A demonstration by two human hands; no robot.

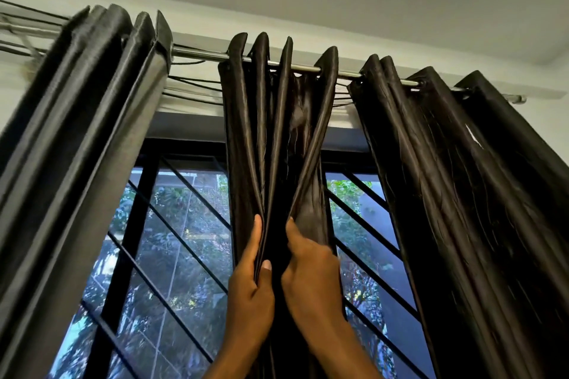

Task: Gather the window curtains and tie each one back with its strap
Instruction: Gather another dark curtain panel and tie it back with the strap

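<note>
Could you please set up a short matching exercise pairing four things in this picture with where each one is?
Things:
1. middle curtain
2. left curtain
3. right curtain
4. curtain rod

Places:
A. far left of the window
B. far right of the window
C. gripped by both hands (left hand, right hand)
D. running along the top, through the curtains

Pairs: 1-C, 2-A, 3-B, 4-D

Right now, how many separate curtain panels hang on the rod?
3: the left curtain bunched, the middle curtain gripped by both hands, the right curtain. More may hang beyond the frame's left edge.
</note>
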